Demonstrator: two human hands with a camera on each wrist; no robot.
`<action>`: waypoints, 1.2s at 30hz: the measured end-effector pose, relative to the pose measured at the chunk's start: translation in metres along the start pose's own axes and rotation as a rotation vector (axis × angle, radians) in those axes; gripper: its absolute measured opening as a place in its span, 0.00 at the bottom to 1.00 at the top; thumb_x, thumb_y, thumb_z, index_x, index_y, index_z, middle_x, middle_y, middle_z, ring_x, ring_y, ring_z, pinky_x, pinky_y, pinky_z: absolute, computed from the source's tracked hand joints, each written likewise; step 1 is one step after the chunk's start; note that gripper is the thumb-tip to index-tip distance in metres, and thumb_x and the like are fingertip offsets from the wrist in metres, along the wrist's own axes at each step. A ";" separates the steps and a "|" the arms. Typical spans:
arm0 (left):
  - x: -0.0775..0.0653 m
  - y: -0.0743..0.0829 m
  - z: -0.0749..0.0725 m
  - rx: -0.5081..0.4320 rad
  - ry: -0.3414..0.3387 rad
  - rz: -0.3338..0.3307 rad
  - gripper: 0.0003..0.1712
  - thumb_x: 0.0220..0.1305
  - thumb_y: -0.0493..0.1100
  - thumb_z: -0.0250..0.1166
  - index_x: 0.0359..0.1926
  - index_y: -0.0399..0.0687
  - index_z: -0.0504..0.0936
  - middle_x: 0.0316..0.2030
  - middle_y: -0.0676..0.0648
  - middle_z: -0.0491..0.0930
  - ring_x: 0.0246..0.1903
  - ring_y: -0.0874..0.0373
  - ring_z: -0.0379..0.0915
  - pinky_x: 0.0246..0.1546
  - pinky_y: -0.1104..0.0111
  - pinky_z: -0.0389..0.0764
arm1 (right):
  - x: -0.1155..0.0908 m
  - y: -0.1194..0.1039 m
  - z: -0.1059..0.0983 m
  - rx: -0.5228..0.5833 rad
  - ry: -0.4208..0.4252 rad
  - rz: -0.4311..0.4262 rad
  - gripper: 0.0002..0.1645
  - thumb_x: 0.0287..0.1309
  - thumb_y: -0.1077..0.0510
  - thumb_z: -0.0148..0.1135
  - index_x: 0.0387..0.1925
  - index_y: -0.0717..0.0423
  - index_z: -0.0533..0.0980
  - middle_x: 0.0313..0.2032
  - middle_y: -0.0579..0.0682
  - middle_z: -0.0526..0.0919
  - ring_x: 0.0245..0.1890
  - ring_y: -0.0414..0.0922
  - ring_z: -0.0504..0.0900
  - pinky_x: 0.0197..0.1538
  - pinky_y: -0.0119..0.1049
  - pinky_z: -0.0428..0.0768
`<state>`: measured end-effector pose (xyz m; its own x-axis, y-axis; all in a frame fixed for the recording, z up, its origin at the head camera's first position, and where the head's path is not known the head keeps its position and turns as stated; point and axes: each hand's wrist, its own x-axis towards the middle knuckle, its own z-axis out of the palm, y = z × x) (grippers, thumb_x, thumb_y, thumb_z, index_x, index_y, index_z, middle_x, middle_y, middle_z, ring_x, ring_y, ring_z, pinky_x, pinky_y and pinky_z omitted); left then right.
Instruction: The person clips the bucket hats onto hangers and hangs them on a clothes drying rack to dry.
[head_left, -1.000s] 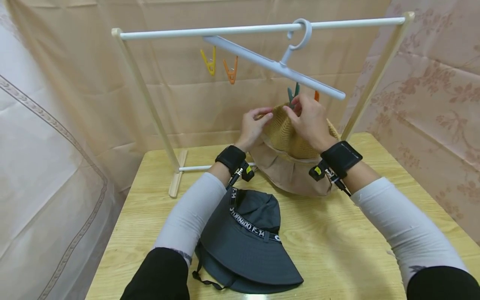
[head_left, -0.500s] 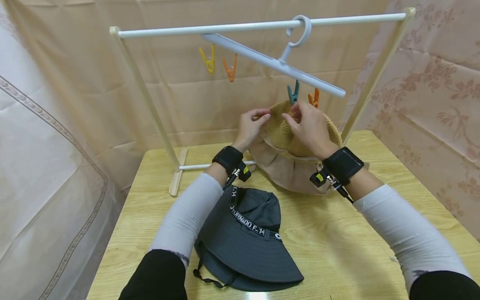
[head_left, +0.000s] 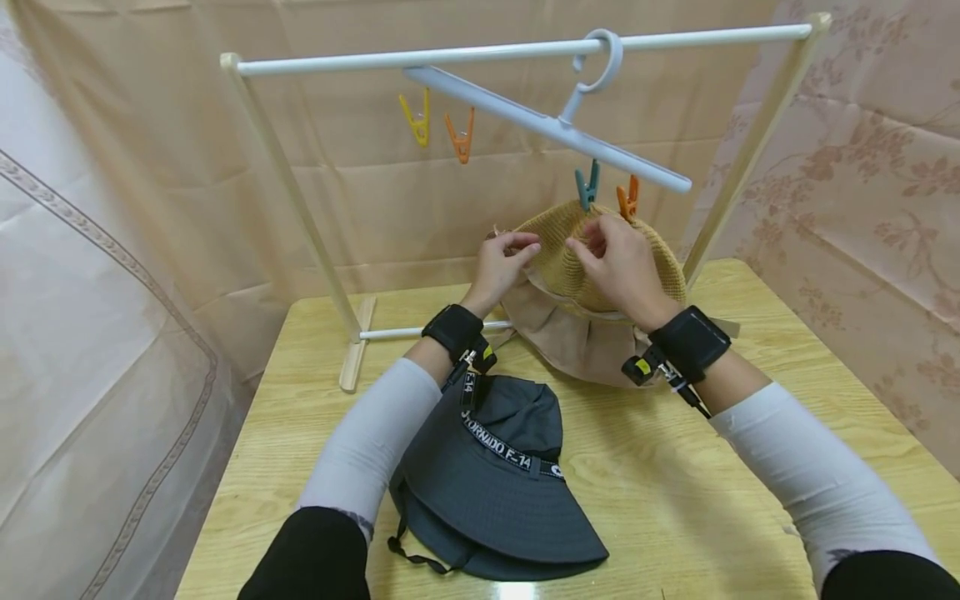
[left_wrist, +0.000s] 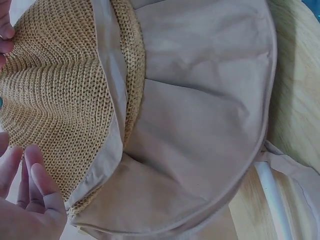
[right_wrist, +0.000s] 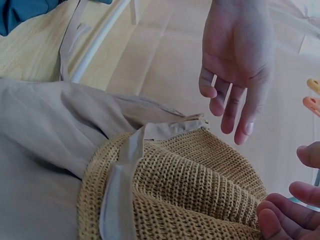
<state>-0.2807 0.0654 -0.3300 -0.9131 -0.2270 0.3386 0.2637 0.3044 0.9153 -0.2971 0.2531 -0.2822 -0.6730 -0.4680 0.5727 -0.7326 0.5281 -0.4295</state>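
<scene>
A sun hat with a tan knitted crown (head_left: 558, 237) and a beige cloth brim (head_left: 577, 337) hangs from a teal clothespin (head_left: 587, 185) and an orange clothespin (head_left: 628, 198). Both clips are under the right arm of a pale blue hanger (head_left: 551, 127). My left hand (head_left: 498, 267) is beside the crown's left edge, fingers loosely bent; in the right wrist view this left hand (right_wrist: 237, 75) shows a gap to the hat. Just in front of the crown, my right hand (head_left: 618, 262) has its thumb apart from bent fingers, holding nothing; its fingers (right_wrist: 290, 217) are close to the knit.
A dark grey sun hat (head_left: 495, 483) with a lettered band lies on the wooden table (head_left: 285, 467). The hanger hooks over a white rail (head_left: 337, 64) between wooden posts. A yellow clothespin (head_left: 417, 119) and another orange clothespin (head_left: 461, 136) hang at the hanger's left.
My left hand has lowered slightly away from the crown's edge. The right hand has dropped a little, so the teal and orange clothespins show more fully. The hat hangs from them.
</scene>
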 end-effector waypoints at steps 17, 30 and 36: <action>-0.014 -0.018 -0.008 0.067 -0.045 -0.027 0.16 0.66 0.41 0.65 0.50 0.36 0.82 0.45 0.39 0.83 0.41 0.54 0.77 0.36 0.77 0.75 | -0.018 0.004 0.010 0.014 -0.027 0.022 0.17 0.65 0.53 0.62 0.39 0.66 0.76 0.35 0.61 0.81 0.35 0.55 0.80 0.41 0.48 0.78; -0.028 -0.031 -0.010 0.064 -0.058 -0.049 0.15 0.66 0.40 0.64 0.49 0.35 0.83 0.45 0.38 0.83 0.38 0.50 0.80 0.36 0.73 0.79 | -0.037 0.006 0.019 0.034 -0.073 0.027 0.16 0.64 0.53 0.63 0.39 0.65 0.76 0.35 0.61 0.80 0.35 0.54 0.80 0.41 0.47 0.78; -0.032 -0.033 -0.012 0.139 -0.067 -0.054 0.15 0.67 0.42 0.64 0.49 0.36 0.83 0.46 0.39 0.82 0.41 0.41 0.80 0.36 0.70 0.80 | -0.045 0.006 0.023 0.036 -0.092 0.046 0.16 0.64 0.52 0.63 0.39 0.64 0.76 0.35 0.59 0.80 0.34 0.53 0.79 0.39 0.45 0.76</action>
<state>-0.2570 0.0514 -0.3687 -0.9447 -0.1855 0.2705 0.1727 0.4199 0.8910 -0.2737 0.2611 -0.3265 -0.7113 -0.5079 0.4859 -0.7028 0.5254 -0.4796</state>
